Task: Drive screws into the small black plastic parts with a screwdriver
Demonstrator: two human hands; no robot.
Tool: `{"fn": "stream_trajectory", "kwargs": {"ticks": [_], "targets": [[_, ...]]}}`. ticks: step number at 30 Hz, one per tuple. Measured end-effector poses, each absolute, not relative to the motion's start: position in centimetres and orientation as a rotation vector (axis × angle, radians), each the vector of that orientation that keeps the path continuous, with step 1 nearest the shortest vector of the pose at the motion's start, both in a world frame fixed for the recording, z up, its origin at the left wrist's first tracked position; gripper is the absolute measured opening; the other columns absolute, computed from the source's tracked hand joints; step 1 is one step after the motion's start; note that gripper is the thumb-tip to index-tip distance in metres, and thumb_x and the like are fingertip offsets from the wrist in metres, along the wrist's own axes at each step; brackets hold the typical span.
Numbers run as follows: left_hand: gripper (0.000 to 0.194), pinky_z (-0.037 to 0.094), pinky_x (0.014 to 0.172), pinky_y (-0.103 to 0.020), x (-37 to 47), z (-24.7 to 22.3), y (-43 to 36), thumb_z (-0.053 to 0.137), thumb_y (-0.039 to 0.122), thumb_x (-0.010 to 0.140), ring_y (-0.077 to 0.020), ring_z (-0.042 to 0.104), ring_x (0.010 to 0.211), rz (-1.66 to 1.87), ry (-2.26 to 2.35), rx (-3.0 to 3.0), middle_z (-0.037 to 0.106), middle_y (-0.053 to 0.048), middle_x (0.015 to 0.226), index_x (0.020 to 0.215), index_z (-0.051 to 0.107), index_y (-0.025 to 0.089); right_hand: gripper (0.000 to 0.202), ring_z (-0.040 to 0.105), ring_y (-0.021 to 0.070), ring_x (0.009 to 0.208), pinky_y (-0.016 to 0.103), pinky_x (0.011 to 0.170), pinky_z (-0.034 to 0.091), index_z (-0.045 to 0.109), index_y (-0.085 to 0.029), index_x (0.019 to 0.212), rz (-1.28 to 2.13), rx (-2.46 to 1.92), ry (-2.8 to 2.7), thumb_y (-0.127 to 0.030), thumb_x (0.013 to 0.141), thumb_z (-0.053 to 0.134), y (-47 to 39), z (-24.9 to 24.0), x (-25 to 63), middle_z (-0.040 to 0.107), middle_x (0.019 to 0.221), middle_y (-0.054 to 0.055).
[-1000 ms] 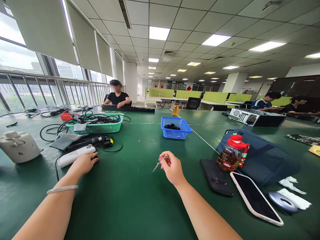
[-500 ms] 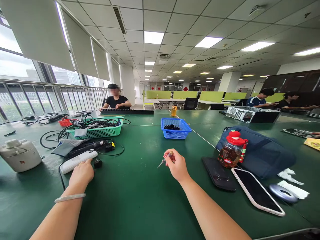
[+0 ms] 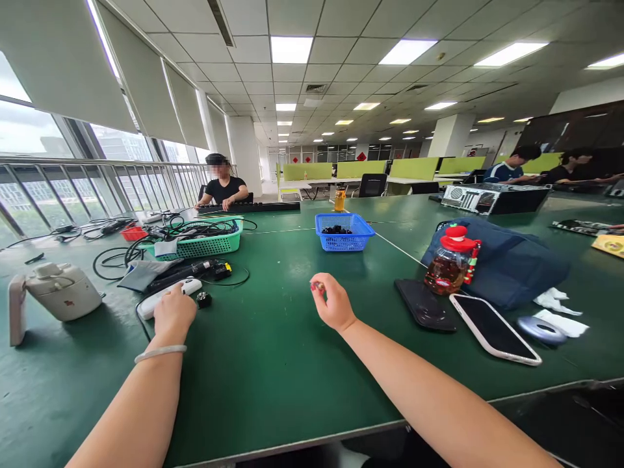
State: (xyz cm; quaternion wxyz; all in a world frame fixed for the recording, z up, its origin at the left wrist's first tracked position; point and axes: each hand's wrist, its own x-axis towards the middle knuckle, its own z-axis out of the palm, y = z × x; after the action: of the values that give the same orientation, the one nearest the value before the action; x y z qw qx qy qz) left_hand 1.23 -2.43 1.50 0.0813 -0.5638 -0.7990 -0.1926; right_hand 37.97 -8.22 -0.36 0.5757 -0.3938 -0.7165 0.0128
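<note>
My left fingers (image 3: 171, 294) curl atop the white plastic bar (image 3: 152, 303), grip unclear; my right fingers (image 3: 320, 303) pinch a small, mostly hidden object (image 3: 320, 286) inside the green worktop's (image 3: 273, 364) near edge.

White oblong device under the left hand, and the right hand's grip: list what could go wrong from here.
The left hand could slide the white oblong device into the small black blocky part beside it.
The thin black cable by the device's near end might snag.
The small object, mostly hidden in the right hand's fingertips, could slip.
</note>
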Motion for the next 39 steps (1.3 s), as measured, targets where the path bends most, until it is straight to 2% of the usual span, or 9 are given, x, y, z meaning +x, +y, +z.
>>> {"fn": "stream_trajectory", "kwargs": {"ticks": [3, 7, 12, 16, 24, 31, 39], "targets": [[0.052, 0.045, 0.085, -0.043, 2.6, 2.0, -2.4, 0.029, 0.022, 0.087, -0.0336, 0.062, 0.102, -0.591, -2.198, -1.755, 0.064, -0.023, 0.113, 0.133, 0.046, 0.008, 0.015, 0.058, 0.0161, 0.071, 0.029, 0.072, 0.049, 0.055, -0.022, 0.094, -0.008, -0.859, -1.778, -0.019, 0.087, 0.042, -8.5, -0.3, 37.6, 0.063, 0.09, 0.007], [0.05, 0.041, 0.092, -0.039, 4.2, 2.3, -1.8, 0.033, 0.021, 0.087, -0.0308, 0.061, 0.103, -0.478, -2.054, -1.837, 0.065, -0.022, 0.111, 0.132, 0.047, 0.005, 0.013, 0.055, 0.0141, 0.064, 0.027, 0.065, 0.049, 0.053, -0.021, 0.095, -0.044, -0.878, -1.713, -0.018, 0.089, 0.041, -7.9, -0.6, 37.8, 0.061, 0.085, 0.005], [0.047, 0.045, 0.082, -0.039, 4.7, 1.4, -1.0, 0.035, 0.021, 0.087, -0.032, 0.063, 0.096, -0.278, -2.089, -1.889, 0.067, -0.022, 0.105, 0.129, 0.049, 0.004, 0.011, 0.055, 0.0134, 0.063, 0.025, 0.062, 0.049, 0.053, -0.021, 0.094, -0.023, -0.867, -1.679, -0.018, 0.089, 0.044, -7.9, -0.7, 38.1, 0.06, 0.08, 0.003], [0.042, 0.047, 0.076, -0.038, 4.4, 0.6, -0.8, 0.033, 0.022, 0.089, -0.0322, 0.064, 0.093, -0.259, -2.158, -1.863, 0.066, -0.022, 0.103, 0.12, 0.055, 0.005, 0.011, 0.056, 0.0134, 0.062, 0.024, 0.061, 0.049, 0.053, -0.021, 0.095, -0.002, -0.864, -1.684, -0.017, 0.089, 0.044, -8.1, -0.6, 38.0, 0.06, 0.078, 0.003], [0.039, 0.048, 0.074, -0.039, 4.6, 0.6, -1.3, 0.028, 0.02, 0.091, -0.0316, 0.064, 0.091, -0.209, -2.187, -1.818, 0.063, -0.024, 0.101, 0.104, 0.06, 0.003, 0.011, 0.058, 0.0137, 0.064, 0.024, 0.061, 0.05, 0.054, -0.021, 0.093, 0.041, -0.867, -1.635, -0.018, 0.088, 0.044, -8.0, -0.6, 38.5, 0.062, 0.079, 0.003], [0.037, 0.05, 0.073, -0.038, 5.2, 0.1, -1.3, 0.028, 0.017, 0.091, -0.0296, 0.066, 0.087, -0.07, -2.153, -1.82, 0.059, -0.025, 0.105, 0.111, 0.055, 0.002, 0.01, 0.059, 0.0139, 0.065, 0.024, 0.06, 0.05, 0.054, -0.021, 0.092, 0.098, -0.883, -1.611, -0.019, 0.087, 0.045, -7.7, -0.6, 38.8, 0.062, 0.079, 0.003], [0.041, 0.05, 0.075, -0.04, 4.1, -0.2, 0.0, 0.029, 0.02, 0.09, -0.0311, 0.065, 0.091, -0.182, -2.14, -1.88, 0.061, -0.026, 0.105, 0.114, 0.057, 0.003, 0.01, 0.058, 0.0132, 0.062, 0.023, 0.058, 0.049, 0.054, -0.021, 0.091, 0.141, -0.868, -1.596, -0.019, 0.087, 0.045, -7.7, -0.6, 38.7, 0.062, 0.077, 0.002]]}}
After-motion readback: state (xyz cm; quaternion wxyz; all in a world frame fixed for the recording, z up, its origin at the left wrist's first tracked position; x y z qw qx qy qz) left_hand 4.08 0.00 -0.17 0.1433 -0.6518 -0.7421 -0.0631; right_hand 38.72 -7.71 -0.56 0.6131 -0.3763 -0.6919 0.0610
